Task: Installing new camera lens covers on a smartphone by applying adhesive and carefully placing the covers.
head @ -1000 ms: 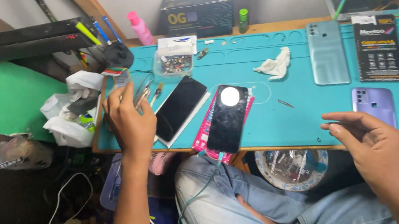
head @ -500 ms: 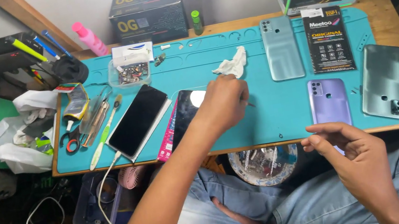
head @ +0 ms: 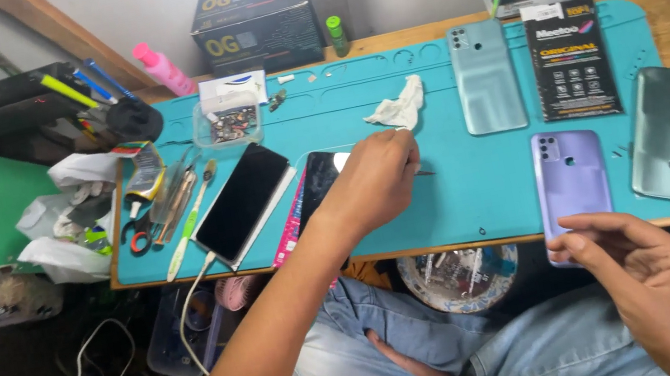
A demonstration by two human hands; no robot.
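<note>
At nine o'clock on the teal work mat (head: 447,196), tweezers and a toothbrush (head: 188,212) lie beside a dark phone (head: 244,202) resting screen-up with a cable leading off its lower end. Just right of it, a second black phone (head: 315,190) sits on a pink card. The left hand (head: 373,183) covers that phone's upper end, fingers pinched together on a thin dark tool (head: 424,172) whose tip pokes out toward three o'clock. A steady low grip and small strokes would likely suit this work best. A crumpled white cloth (head: 398,105) lies at twelve o'clock from the hand. Farther right, the right hand (head: 644,271) hovers loosely curled at the mat's six o'clock edge, touching the purple phone back (head: 569,174).
</note>
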